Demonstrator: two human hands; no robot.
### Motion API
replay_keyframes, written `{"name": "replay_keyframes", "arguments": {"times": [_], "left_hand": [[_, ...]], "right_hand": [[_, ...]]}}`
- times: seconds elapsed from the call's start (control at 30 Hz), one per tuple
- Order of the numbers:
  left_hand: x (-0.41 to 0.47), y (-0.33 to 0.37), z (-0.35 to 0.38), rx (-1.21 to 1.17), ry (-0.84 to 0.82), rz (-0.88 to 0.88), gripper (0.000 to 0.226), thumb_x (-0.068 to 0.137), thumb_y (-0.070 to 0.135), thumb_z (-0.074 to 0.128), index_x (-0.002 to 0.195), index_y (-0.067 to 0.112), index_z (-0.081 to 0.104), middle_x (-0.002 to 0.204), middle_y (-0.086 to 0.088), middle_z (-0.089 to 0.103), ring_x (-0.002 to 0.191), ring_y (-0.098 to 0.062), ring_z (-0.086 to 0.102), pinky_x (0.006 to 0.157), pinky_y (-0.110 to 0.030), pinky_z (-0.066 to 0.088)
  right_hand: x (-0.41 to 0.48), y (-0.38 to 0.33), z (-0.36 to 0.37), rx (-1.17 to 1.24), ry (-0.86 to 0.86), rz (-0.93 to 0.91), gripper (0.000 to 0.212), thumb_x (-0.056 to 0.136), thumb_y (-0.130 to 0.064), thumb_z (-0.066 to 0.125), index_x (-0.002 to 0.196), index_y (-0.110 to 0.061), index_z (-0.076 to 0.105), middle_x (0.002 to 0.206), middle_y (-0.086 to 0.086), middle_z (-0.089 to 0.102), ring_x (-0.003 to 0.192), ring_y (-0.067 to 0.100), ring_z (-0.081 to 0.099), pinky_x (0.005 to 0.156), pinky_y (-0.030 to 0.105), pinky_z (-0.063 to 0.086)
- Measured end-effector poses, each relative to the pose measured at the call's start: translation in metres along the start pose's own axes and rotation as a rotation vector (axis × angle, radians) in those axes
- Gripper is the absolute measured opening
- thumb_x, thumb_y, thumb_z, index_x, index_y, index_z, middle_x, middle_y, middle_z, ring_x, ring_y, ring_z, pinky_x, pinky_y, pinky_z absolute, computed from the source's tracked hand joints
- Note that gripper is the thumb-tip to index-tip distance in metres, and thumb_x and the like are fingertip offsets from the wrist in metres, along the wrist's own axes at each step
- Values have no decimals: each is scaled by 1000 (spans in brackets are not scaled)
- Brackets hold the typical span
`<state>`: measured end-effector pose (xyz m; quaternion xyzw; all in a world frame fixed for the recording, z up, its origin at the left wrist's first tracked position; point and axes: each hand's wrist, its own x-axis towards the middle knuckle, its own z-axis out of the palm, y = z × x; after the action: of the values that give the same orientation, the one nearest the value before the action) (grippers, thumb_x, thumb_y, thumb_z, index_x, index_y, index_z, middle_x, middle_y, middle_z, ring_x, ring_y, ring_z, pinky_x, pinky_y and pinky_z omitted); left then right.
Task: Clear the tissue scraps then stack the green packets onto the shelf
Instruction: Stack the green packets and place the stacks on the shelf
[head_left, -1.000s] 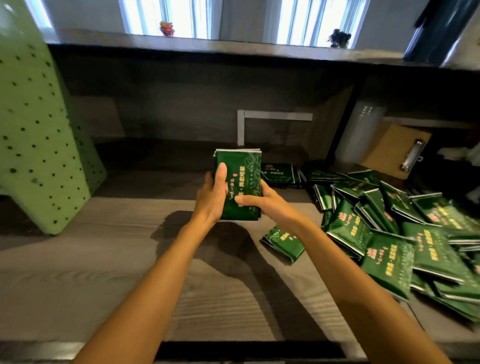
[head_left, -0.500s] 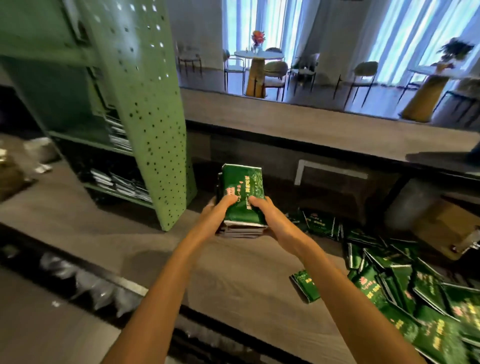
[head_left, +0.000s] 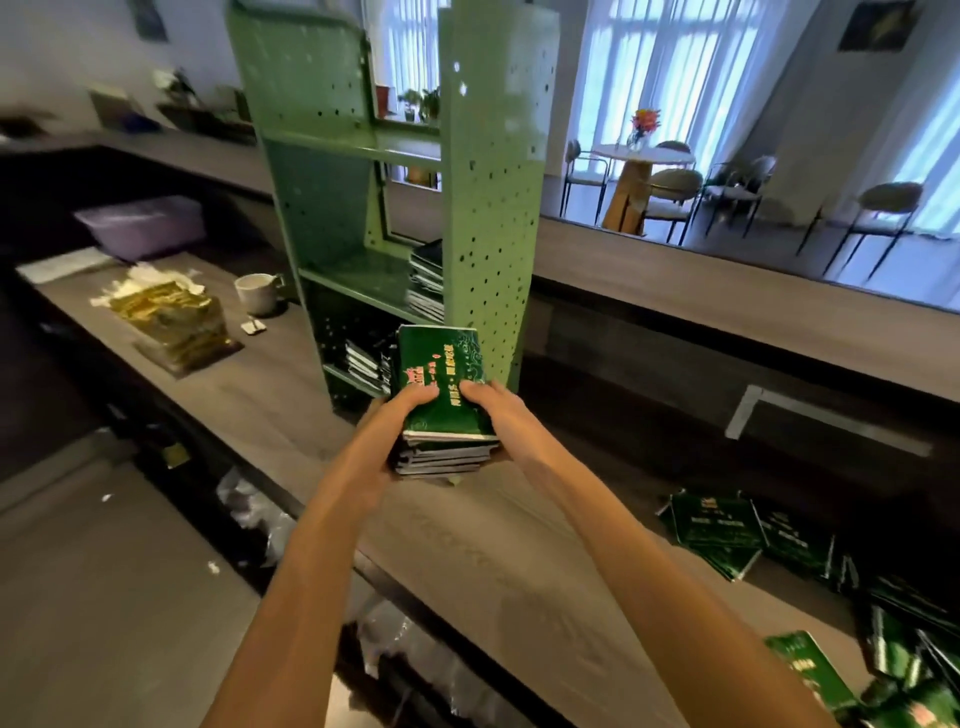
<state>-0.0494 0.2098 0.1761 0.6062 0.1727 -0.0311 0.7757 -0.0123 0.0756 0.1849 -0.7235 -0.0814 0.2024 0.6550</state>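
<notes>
A stack of green packets (head_left: 441, 364) is held flat in the air between my left hand (head_left: 397, 421) and my right hand (head_left: 493, 410), thumbs on top and fingers under it. The stack is just in front of the green perforated shelf (head_left: 488, 208), near its lowest level. Packets stand in piles on the shelf's middle level (head_left: 427, 280) and bottom level (head_left: 363, 361). More loose green packets (head_left: 727, 535) lie on the wooden counter at the right. White tissue scraps (head_left: 140, 278) lie at the far left behind a gold packet pile.
A gold packet pile (head_left: 176, 322), a white mug (head_left: 260, 293) and a purple tub (head_left: 143, 226) stand on the counter (head_left: 498, 551) left of the shelf. A raised ledge (head_left: 727, 291) runs behind. Chairs and a round table (head_left: 641, 156) stand beyond it.
My view has swung left and both hands have carried the stack left toward the shelf. The shelf's inside and the counter's left end have come into sight.
</notes>
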Motion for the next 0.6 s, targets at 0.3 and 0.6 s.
{"name": "replay_keyframes", "arguments": {"times": [0.3, 0.6], "left_hand": [[80, 78, -86, -13, -68, 59, 16, 87, 26, 56, 90, 14, 65, 71, -5, 72, 57, -17, 67, 49, -22, 55], [168, 148, -112, 45, -211, 68, 18, 86, 33, 58, 90, 16, 63, 66, 0, 71, 70, -19, 65, 61, -31, 52]], "right_hand": [[93, -46, 76, -109, 122, -81, 52, 94, -50, 41, 134, -18, 48, 131, 5, 56, 117, 24, 54, 105, 47, 40], [120, -55, 75, -54, 670, -285, 38, 93, -10, 49, 58, 0, 61, 53, 13, 58, 33, 11, 48, 33, 18, 36]]}}
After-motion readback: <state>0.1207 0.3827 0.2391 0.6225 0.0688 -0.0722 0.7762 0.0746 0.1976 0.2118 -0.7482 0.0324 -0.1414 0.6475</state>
